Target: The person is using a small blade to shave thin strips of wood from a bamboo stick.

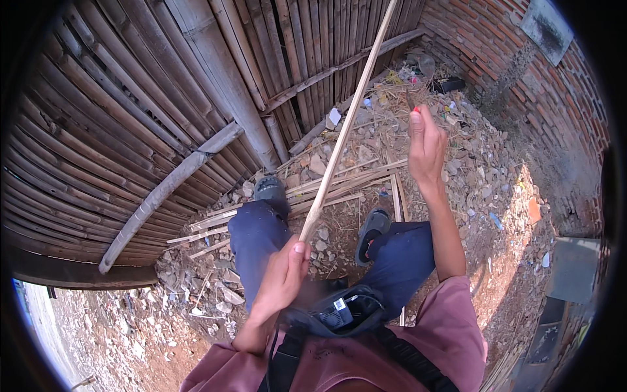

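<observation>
My left hand is closed round the lower end of a long, pale bamboo strip. The strip slants up and away to the right, past the top edge of the view. Off to the right of it, my raised right hand grips a small knife with a bit of red at its handle. Its dark blade points up and stands apart from the strip. Most of the handle is hidden by my fingers.
More split strips lie across the rubble between and beyond my feet. A bamboo wall with a crossbar rises on the left, a brick wall on the right. Litter and dry straw gather in the far corner. An open black pouch hangs at my waist.
</observation>
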The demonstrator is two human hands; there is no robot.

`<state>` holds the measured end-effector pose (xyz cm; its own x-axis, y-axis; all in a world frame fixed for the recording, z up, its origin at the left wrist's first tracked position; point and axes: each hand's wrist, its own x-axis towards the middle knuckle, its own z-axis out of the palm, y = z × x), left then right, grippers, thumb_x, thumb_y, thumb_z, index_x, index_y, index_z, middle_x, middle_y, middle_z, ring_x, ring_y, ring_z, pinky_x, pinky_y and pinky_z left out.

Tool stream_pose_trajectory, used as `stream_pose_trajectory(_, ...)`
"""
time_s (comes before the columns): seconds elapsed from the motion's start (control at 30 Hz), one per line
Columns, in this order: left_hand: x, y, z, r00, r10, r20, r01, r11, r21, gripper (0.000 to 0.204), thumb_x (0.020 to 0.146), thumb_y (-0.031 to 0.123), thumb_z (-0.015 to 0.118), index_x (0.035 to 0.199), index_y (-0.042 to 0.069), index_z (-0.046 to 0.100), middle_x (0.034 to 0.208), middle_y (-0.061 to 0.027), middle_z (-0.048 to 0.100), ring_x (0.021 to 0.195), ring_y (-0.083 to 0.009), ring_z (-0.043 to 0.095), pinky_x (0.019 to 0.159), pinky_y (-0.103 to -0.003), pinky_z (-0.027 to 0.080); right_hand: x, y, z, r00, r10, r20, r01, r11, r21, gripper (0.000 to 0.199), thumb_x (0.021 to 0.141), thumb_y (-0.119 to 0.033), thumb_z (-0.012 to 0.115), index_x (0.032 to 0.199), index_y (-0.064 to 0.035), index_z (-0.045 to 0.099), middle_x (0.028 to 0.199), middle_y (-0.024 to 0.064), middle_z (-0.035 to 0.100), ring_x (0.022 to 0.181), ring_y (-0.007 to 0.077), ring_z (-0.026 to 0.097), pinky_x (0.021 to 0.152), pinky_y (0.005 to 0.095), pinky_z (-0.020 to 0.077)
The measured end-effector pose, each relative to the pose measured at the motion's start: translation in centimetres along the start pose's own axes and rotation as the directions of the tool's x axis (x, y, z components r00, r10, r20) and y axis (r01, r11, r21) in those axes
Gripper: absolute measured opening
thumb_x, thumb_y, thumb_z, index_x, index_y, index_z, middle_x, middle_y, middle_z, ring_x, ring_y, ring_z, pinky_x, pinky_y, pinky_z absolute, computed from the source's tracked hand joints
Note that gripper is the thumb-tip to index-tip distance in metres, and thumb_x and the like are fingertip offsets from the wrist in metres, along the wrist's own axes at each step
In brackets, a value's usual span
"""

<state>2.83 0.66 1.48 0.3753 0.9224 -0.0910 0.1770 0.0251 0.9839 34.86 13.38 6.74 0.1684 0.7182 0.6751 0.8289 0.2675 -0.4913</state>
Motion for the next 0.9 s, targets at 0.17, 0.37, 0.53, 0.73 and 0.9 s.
stream_pose_trajectory(0.17,1.9,0.1,-0.9,0.989,-0.12,0.088,0.138,0.96,-0.242,0.051,0.118,0.046,0.025,0.097,0.006,0.049,0.065,0.0017,0.039,0.049,-0.0082,0.038,0.045,-0.026,0.035,-5.8,-4.6,2.8,0.914,-0.35,0.205,0.297,0.922,0.248,0.04,0.107,-0.043,0.06,0.091,-0.0059,0.059,0.067,0.0113,0.06,0.058,0.0327,0.065,0.054,0.0416,0.0482)
stream_pose_trajectory(0.37,2.0,0.8,-0.4,0.981,-0.158,0.111,0.188,0.912,-0.364,0.05,0.119,0.042,0.026,0.096,0.004,0.05,0.066,0.0003,0.041,0.051,-0.0095,0.043,0.047,-0.027,0.037,-8.9,-6.1,4.4,0.795,-0.542,0.274,0.476,0.836,0.274,0.046,0.1,-0.05,0.067,0.085,-0.008,0.058,0.07,0.0077,0.063,0.057,0.0283,0.066,0.053,0.0386,0.0508)
stream_pose_trajectory(0.53,1.5,1.1,-0.3,1.0,-0.03,0.005,0.03,0.994,-0.106,0.049,0.119,0.039,0.026,0.095,0.004,0.05,0.064,0.0007,0.041,0.048,-0.0089,0.043,0.044,-0.027,0.036,-9.0,-7.1,4.3,0.803,-0.52,0.291,0.478,0.854,0.207,0.047,0.098,-0.051,0.068,0.083,-0.0081,0.058,0.069,0.0069,0.062,0.057,0.0267,0.066,0.053,0.038,0.0498)
stream_pose_trajectory(0.73,1.6,1.5,-0.1,0.999,-0.035,-0.042,0.033,0.999,-0.038,0.048,0.119,0.035,0.027,0.093,0.002,0.05,0.061,0.0013,0.04,0.045,-0.008,0.041,0.042,-0.027,0.035,-8.2,-6.8,4.1,0.841,-0.445,0.308,0.434,0.894,0.107,0.042,0.103,-0.047,0.065,0.087,-0.0084,0.06,0.067,0.009,0.063,0.055,0.0274,0.066,0.052,0.038,0.0497)
stream_pose_trajectory(0.9,-1.2,0.4,-0.5,0.994,-0.109,-0.005,0.108,0.992,-0.064,0.049,0.119,0.035,0.027,0.093,0.002,0.05,0.061,0.0007,0.038,0.046,-0.0085,0.042,0.042,-0.027,0.037,-0.5,0.3,1.0,0.991,0.038,0.126,-0.014,0.983,-0.183,0.04,0.11,-0.042,0.053,0.095,-0.0059,0.061,0.063,0.0137,0.063,0.055,0.0353,0.065,0.052,0.0449,0.0463)
